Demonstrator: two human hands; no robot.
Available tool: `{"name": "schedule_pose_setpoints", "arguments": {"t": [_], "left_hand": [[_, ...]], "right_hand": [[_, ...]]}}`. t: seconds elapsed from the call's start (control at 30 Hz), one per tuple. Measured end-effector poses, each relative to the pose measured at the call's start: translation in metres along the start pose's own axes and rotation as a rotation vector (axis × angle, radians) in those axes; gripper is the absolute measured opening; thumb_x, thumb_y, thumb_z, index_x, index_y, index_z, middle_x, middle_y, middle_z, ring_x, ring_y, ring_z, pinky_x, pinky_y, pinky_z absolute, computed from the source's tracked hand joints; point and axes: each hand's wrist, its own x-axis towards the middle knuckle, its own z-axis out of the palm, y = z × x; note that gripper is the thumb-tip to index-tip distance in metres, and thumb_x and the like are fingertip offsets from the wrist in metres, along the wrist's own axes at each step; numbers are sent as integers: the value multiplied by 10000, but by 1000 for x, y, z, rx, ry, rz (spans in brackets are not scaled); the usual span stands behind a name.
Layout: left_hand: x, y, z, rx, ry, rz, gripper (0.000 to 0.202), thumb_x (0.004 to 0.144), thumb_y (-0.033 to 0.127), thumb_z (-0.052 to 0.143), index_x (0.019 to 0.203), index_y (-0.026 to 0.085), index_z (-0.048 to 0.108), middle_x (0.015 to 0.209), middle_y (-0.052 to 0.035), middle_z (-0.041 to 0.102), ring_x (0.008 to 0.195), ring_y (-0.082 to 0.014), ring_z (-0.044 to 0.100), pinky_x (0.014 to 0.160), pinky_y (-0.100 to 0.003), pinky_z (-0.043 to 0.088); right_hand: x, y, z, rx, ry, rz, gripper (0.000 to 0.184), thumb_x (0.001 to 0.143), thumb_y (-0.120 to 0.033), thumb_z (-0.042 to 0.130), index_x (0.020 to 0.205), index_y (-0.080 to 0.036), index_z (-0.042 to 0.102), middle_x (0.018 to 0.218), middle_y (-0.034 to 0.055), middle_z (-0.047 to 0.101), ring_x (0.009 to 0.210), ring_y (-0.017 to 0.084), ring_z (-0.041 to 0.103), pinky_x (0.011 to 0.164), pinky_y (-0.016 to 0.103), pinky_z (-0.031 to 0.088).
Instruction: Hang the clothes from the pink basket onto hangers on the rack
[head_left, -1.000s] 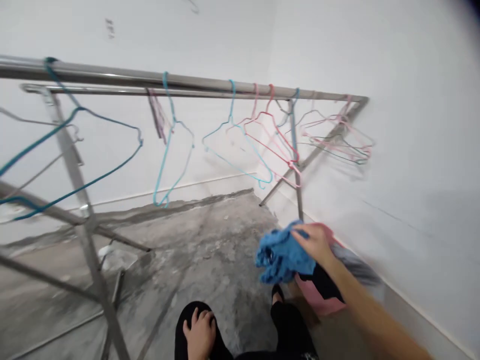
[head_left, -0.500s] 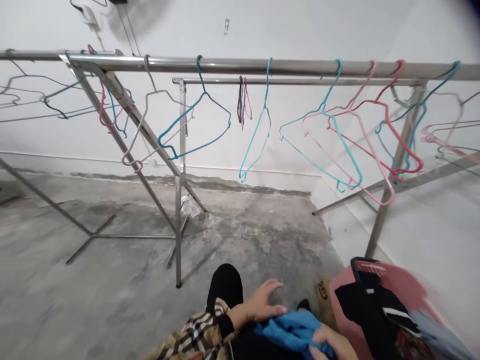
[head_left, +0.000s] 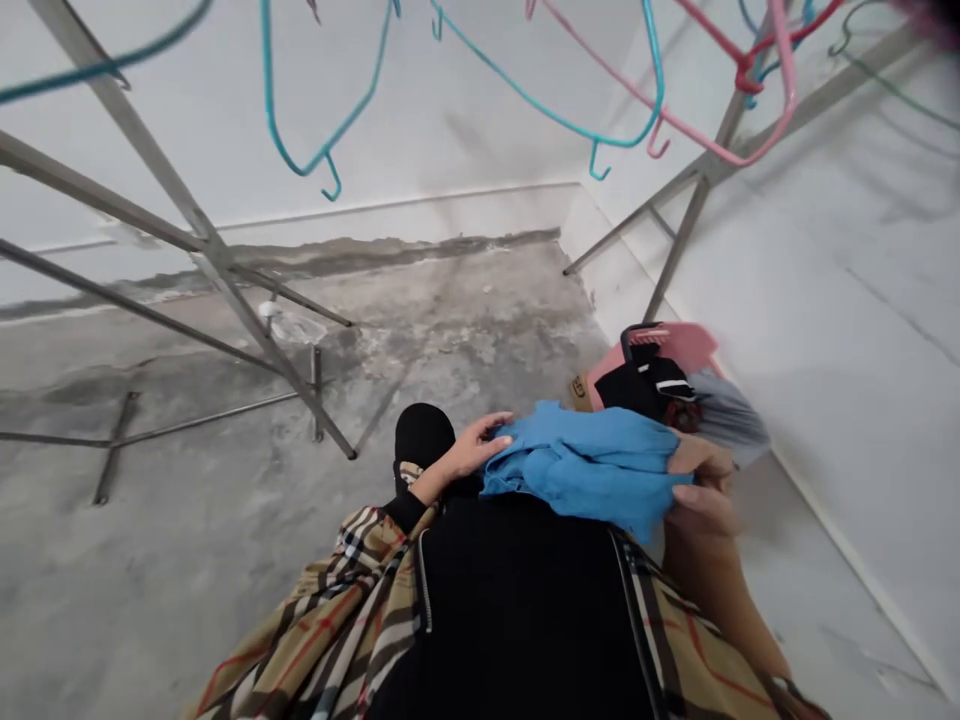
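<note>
A blue cloth garment (head_left: 577, 455) is stretched loosely across my lap, crumpled and folded. Its right end is gripped between the thumb and fingers of my right hand (head_left: 703, 488). At the left end, my left hand (head_left: 474, 447) has its thumb and fingers closed at the cloth's edge, partly covering it. The kind of garment cannot be made out.
A pink basket (head_left: 694, 345) with dark and grey clothes (head_left: 720, 405) stands front right, beside a brown box (head_left: 580, 392). Blue hangers (head_left: 330, 165) and pink hangers (head_left: 739, 155) hang above. Metal rack legs (head_left: 255, 335) stand at left on the concrete floor.
My view has tilted down. The blue garment, bunched before, is now spread wider between my hands. My right hand has moved out to the right with its end, and my left fingers have closed at its edge.
</note>
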Motion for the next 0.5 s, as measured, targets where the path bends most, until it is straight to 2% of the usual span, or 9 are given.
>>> {"name": "schedule_pose_setpoints", "arguments": {"t": [0.07, 0.13, 0.2, 0.27, 0.33, 0.4, 0.5], "left_hand": [[-4, 9, 0, -11, 32, 39, 691, 816, 606, 617, 1339, 162, 537, 1412, -163, 522, 1329, -288, 468, 1141, -462, 348], [-8, 19, 1, -3, 94, 112, 662, 815, 613, 620, 1313, 182, 558, 1431, -153, 492, 1368, -291, 413, 1173, -476, 287], [-10, 29, 3, 18, 155, 204, 605, 838, 609, 593, 1277, 194, 581, 1361, -142, 535, 1313, -278, 460, 1144, -468, 328], [-11, 37, 5, 80, 179, 246, 553, 840, 585, 607, 1231, 195, 611, 1225, -125, 593, 1176, -256, 545, 1060, -437, 416], [-9, 41, 9, 177, 166, 175, 492, 814, 520, 668, 1190, 206, 642, 1128, -102, 609, 1079, -243, 567, 1002, -418, 450], [-4, 40, 13, 243, 154, 56, 432, 784, 417, 716, 1165, 221, 663, 1100, -88, 612, 1063, -249, 561, 1000, -431, 443], [6, 33, 20, 203, 173, -65, 360, 767, 278, 697, 1124, 228, 687, 1091, -75, 627, 1042, -240, 568, 1010, -433, 436]], "right_hand": [[6, -6, 3, 171, 81, -2, 415, 595, -510, 672, 499, -217, 394, 470, -5, 363, 432, 153, 374, 483, 316, 346], [12, -11, 6, 180, 105, 14, 465, 588, -512, 659, 464, -209, 328, 419, -13, 290, 393, 134, 282, 445, 297, 253], [17, -13, 9, 183, 111, 2, 474, 593, -505, 658, 460, -205, 316, 395, -19, 261, 377, 126, 241, 439, 288, 197], [20, -13, 11, 207, 87, -29, 479, 593, -508, 671, 464, -204, 325, 382, -26, 250, 360, 118, 228, 433, 284, 174], [22, -13, 13, 223, 61, -38, 495, 589, -522, 680, 467, -207, 318, 378, -30, 258, 346, 117, 240, 426, 286, 185], [24, -13, 16, 234, 20, -19, 519, 584, -540, 675, 452, -212, 295, 371, -28, 267, 335, 121, 253, 421, 294, 218], [23, -14, 18, 234, -63, 59, 549, 541, -581, 687, 418, -212, 299, 366, -12, 282, 354, 148, 320, 446, 326, 322]]}}
